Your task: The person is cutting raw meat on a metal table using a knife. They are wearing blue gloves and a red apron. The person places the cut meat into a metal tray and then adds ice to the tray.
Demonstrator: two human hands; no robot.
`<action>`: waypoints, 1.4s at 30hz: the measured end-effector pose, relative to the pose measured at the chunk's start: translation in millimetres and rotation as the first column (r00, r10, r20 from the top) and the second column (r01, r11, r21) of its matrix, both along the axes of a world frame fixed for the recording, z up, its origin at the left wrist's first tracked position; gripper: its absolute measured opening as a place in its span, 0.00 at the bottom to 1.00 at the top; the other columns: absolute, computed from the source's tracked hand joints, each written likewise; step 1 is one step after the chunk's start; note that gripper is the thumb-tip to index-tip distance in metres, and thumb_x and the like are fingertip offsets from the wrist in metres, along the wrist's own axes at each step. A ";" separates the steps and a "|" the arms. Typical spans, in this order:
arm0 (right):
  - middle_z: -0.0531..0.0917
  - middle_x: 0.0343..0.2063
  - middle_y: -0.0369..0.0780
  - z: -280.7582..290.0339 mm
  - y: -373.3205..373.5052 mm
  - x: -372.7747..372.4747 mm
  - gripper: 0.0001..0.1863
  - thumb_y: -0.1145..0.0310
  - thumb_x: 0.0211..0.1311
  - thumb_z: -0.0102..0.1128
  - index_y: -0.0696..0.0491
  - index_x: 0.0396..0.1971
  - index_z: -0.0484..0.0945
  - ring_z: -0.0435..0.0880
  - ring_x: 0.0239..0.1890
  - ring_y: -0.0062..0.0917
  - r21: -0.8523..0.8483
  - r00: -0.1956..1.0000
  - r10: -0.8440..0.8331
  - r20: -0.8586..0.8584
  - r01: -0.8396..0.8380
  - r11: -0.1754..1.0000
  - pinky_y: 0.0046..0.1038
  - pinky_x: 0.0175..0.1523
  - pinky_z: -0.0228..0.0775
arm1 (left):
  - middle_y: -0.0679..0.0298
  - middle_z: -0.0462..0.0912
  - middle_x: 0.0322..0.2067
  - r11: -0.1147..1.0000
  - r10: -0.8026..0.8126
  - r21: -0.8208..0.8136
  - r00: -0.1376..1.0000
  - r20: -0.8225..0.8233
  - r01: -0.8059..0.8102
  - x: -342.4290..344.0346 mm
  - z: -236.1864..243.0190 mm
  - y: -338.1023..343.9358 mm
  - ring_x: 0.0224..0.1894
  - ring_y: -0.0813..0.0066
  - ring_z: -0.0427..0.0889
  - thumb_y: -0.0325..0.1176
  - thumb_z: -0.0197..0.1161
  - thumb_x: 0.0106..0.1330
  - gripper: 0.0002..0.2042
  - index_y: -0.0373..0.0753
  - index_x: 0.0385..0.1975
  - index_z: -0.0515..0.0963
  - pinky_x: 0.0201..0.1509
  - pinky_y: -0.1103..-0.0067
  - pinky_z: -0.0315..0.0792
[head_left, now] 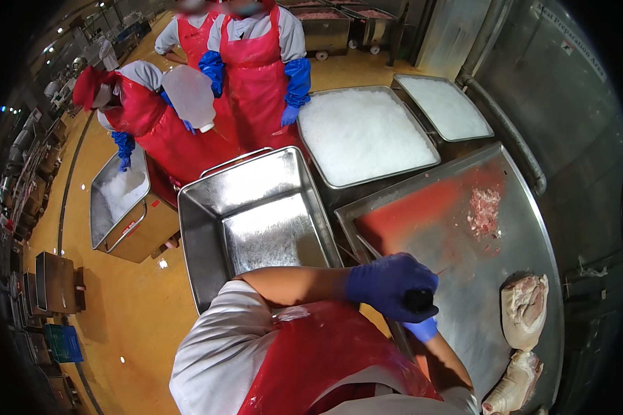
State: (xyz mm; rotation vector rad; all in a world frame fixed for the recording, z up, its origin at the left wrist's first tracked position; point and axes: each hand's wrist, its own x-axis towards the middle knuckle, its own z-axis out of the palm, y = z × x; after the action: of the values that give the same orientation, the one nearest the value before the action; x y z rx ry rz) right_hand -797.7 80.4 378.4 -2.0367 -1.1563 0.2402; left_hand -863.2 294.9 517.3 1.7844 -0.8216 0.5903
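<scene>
My left hand [389, 287], in a dark blue-purple glove, is closed around a black handle [418, 301] whose end points toward me. The rest of this tool is mostly hidden by the hand, so its kind is unclear. Just below it is my right hand [422, 329] in a lighter blue glove, largely covered by the left, its fingers out of sight. Both hands are over the near left edge of a steel table [457, 297]. Two pale, skin-on cuts of meat [523, 315] lie at the table's right side. Pink meat scraps [484, 213] sit toward its far end.
A bare steel tub [270, 228] stands left of the table. Beyond are two bins of white ice [367, 131] [446, 107]. Several people in red aprons [256, 83] stand across from me; one holds a translucent jug [190, 97] and leans over another steel bin [128, 228]. A metal wall rises at right.
</scene>
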 end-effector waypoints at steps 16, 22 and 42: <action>0.66 0.10 0.36 8.6 -42.4 79.2 0.33 0.42 0.70 0.46 0.56 0.14 0.67 0.60 0.15 0.20 -0.166 0.751 -0.619 -0.231 0.596 0.785 0.31 0.22 0.54 | 0.56 0.78 0.24 0.932 -0.291 0.221 0.956 -0.020 0.288 14.8 -39.0 -6.5 0.28 0.55 0.80 0.39 0.69 0.49 0.11 0.40 0.25 0.76 0.29 0.65 0.72; 0.59 0.08 0.29 -20.0 -71.3 70.6 0.37 0.30 0.66 0.37 0.47 0.10 0.62 0.60 0.09 0.15 -0.165 0.536 -0.716 -0.447 0.738 0.655 0.23 0.14 0.52 | 0.66 0.76 0.28 0.461 -0.523 0.870 0.846 0.107 0.174 74.9 -187.2 7.2 0.38 0.66 0.77 0.44 0.61 0.56 0.08 0.49 0.22 0.78 0.45 0.67 0.68; 0.76 0.20 0.37 -87.2 -149.2 -38.3 0.23 0.47 0.72 0.47 0.55 0.34 0.73 0.77 0.19 0.20 -0.124 0.152 -0.583 -0.798 0.906 0.406 0.23 0.24 0.69 | 0.55 0.78 0.51 0.901 -0.097 0.126 0.477 -0.873 0.415 34.6 -248.1 -67.4 0.55 0.61 0.78 0.29 0.59 0.61 0.17 0.37 0.51 0.77 0.58 0.71 0.72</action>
State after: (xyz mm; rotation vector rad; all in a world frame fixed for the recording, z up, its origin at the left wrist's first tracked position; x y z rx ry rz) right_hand -836.0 -68.8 291.2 -1.5796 0.4754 0.2480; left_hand -828.7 227.4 269.3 1.8692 -0.4518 -0.6944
